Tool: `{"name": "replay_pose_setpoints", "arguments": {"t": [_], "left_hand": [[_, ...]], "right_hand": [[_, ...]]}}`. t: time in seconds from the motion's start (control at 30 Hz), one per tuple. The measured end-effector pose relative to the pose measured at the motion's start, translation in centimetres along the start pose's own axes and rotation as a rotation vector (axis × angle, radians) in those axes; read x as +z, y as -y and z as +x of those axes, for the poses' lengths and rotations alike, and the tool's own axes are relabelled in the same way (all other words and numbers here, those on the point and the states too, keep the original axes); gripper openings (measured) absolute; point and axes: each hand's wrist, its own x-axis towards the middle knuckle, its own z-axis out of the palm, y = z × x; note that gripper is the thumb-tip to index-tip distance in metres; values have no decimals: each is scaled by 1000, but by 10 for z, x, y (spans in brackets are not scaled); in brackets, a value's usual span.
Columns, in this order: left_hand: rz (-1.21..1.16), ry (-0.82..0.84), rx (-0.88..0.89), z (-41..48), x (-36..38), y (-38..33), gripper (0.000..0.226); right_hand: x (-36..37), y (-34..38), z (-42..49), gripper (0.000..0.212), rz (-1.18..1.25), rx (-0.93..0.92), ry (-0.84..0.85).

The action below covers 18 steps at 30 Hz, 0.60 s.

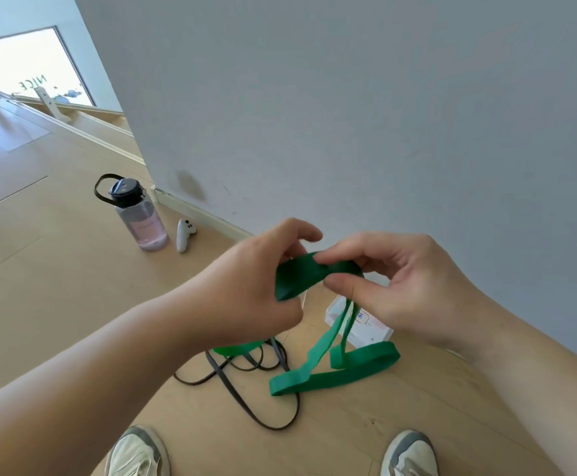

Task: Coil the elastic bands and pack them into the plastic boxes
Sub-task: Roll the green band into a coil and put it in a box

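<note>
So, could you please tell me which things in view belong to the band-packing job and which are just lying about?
Job: green elastic band, part-coiled, gripped by the left hand and pinched by the right hand; black band and plastic box, both on the floor.
Lying about: water bottle; white controller, both near the wall.

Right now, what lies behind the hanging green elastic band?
A white labelled box on the wooden floor. The green elastic band and the right hand cover its far part, so its contents are unseen.

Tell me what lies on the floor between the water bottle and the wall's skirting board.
A white handheld controller lies there, beside the water bottle, seen in the head view.
</note>
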Motion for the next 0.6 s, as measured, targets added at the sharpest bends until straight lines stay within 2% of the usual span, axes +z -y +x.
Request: {"name": "replay_pose_setpoints", "arguments": {"t": [0.1, 0.2, 0.33, 0.43, 0.6], "left_hand": [[27, 96, -58, 4, 10, 7, 62], [-48, -19, -116, 10, 8, 12, 45], [100, -186, -96, 12, 0, 17, 48], [-22, -190, -99, 10, -4, 18, 48], [-113, -184, -100, 8, 2, 20, 46]], "right_hand": [[-6, -3, 1, 25, -54, -27, -90], [-14, -12, 3, 26, -140, 15, -124], [-23, -27, 5, 30, -201, 93, -139], [-26, -36, 5, 28, -208, 180, -121], [-26, -33, 4, 19, -136, 185, -67]]}}
